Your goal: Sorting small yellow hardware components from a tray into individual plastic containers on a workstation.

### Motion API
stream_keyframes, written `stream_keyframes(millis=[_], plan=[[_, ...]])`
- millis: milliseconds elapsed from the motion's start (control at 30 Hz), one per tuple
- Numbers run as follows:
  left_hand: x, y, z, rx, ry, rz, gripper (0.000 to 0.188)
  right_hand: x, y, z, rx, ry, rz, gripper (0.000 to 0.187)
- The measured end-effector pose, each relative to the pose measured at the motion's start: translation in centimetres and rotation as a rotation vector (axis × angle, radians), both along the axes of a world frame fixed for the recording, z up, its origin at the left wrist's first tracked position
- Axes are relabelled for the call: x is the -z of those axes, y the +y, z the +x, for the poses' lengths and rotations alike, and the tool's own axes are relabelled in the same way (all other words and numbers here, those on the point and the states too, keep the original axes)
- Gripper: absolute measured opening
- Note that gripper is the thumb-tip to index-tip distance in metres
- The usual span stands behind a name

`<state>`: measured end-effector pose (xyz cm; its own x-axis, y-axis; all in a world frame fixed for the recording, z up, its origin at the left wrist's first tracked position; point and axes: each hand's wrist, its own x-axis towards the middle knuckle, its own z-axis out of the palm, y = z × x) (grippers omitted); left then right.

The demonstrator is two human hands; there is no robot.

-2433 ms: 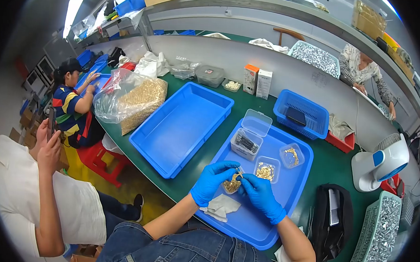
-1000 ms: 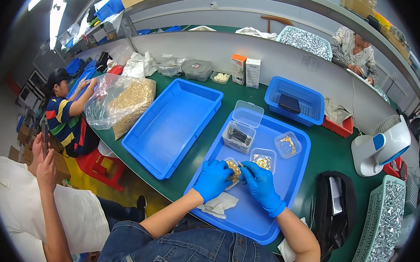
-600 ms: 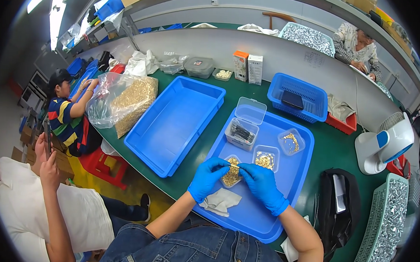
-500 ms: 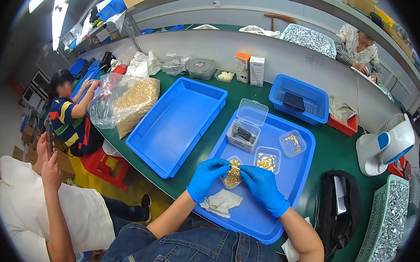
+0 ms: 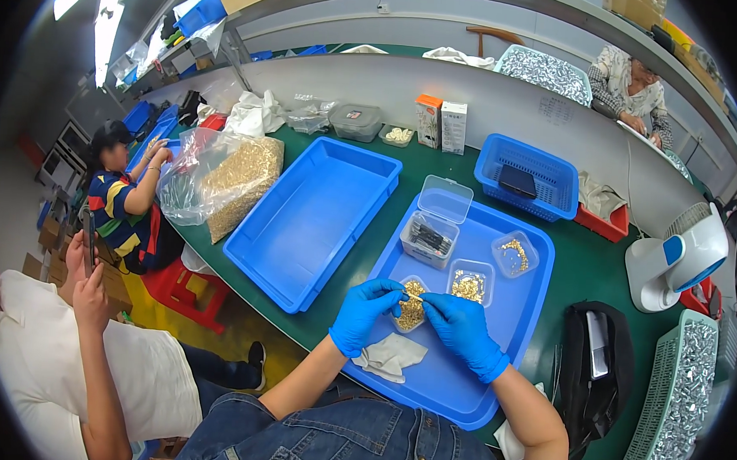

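Note:
Both my hands wear blue gloves and meet above a small clear tub of gold-coloured parts (image 5: 411,315). My left hand (image 5: 366,311) and my right hand (image 5: 463,328) are closed in fingertip pinches, a tiny gold-coloured part (image 5: 414,296) between them; its exact shape is too small to read. Beside my left wrist lies a crumpled pale cloth (image 5: 391,358). Beyond my right hand are a square clear tub with gold pieces (image 5: 469,284) and another tilted tub (image 5: 515,254) holding fewer. A lidded clear box with dark slender items (image 5: 429,236) stands open. All of these sit in a blue tray (image 5: 492,407).
An unfilled blue tray (image 5: 310,227) lies left, beside a plastic bag of gold parts (image 5: 242,182). A blue basket (image 5: 525,176) holds a dark flat object. Rightward are a white fan-like device (image 5: 675,259), a black bag (image 5: 594,375) and a green basket of silvery parts (image 5: 672,404). People stand nearby.
My hands stay over the tub, with only a slight shift of the fingertips. The whole view has moved very slightly; nothing else visibly differs.

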<state>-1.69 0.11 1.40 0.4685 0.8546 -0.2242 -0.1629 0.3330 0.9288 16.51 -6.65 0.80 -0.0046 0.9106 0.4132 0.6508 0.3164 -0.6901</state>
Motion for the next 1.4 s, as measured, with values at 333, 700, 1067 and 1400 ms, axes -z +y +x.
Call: stream_keyframes(millis=[333, 700, 1067, 1400], plan=[[0.0, -0.3, 0.4, -0.037, -0.058, -0.025, 0.014, 0.0, -0.2, 0.1, -0.018, -0.09, 0.015, 0.02], [0.2, -0.7, 1.1, 0.002, -0.083, -0.048, 0.015, -0.1, -0.1, 0.0, -0.029, -0.06, 0.03, 0.024], [-0.1, -0.2, 0.5, -0.019, -0.13, -0.054, 0.017, -0.1, -0.2, 0.2, -0.047, -0.082, 0.092, 0.025], [0.1, -0.1, 0.4, -0.006, -0.098, -0.028, 0.018, -0.2, -0.1, 0.3, -0.042, -0.121, 0.062, 0.024]])
